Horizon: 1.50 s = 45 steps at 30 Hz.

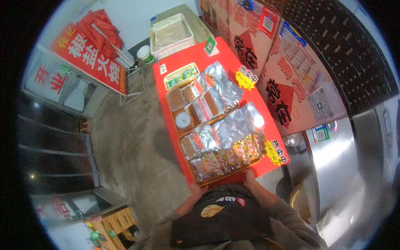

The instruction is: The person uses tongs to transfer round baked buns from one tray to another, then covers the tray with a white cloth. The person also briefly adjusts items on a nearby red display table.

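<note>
A shallow brown tray point(216, 180) lies on the red-covered table point(273, 160) just ahead of my body. Silver foil packs point(237, 125) and colourful printed snack packets point(225, 160) fill it. My left hand point(198, 189) grips the tray's near left corner, its fingers partly hidden at the rim. At the near right corner, my right hand point(250, 178) is closed on the edge in the same way. Beyond it sits a second tray point(176, 121), with a white-lidded tub point(183, 120), clear boxes of brown food and more foil packs.
A yellow basket point(167, 84) with green packets stands farther back, before a white crate point(189, 21). Yellow star-shaped signs point(246, 81) hang at the table's right edge. Printed panels point(306, 75) line the right. Bare concrete floor point(129, 146) and a red folded canopy point(98, 31) are left.
</note>
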{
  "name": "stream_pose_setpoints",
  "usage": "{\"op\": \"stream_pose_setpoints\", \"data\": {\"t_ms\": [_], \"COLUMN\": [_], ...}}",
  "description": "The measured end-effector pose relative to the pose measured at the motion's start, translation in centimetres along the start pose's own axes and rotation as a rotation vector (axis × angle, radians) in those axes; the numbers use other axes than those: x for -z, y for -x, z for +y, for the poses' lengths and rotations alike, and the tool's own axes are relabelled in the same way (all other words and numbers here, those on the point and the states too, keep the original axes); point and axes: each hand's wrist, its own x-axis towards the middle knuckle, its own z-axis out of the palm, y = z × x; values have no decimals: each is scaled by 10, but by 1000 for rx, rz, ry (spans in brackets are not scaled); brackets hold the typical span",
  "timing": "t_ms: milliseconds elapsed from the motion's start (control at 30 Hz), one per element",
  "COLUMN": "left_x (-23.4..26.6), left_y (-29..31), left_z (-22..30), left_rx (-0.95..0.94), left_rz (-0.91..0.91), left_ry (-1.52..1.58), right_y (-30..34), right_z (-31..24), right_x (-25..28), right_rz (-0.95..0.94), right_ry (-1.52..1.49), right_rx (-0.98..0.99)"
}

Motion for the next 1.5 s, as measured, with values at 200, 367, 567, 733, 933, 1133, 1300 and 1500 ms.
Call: {"op": "stream_pose_setpoints", "data": {"t_ms": [200,367,567,733,933,1133,1300,1500], "left_x": [-18,-43,-58,-53,-62,-56,-50,-48], "left_y": [28,63,61,46,65,57,52,63], "left_z": [-16,-22,-15,-19,-26,-27,-28,-32], "left_rx": [-109,-296,-322,-341,-399,-346,-344,-372], "left_rz": [-23,50,-43,-94,-101,-82,-105,-264], "left_ry": [232,139,152,195,163,182,207,278], "right_y": [4,16,22,20,23,25,30,23], "right_z": [-1,-13,-35,-31,-31,-29,-37,-43], "right_x": [7,13,-7,-8,11,16,13,15], "right_rz": [-107,-127,-90,-80,-196,-102,-87,-130], "right_ry": [230,378,464,394,553,561,591,578], "right_rx": [221,258,316,331,488,420,419,339]}}
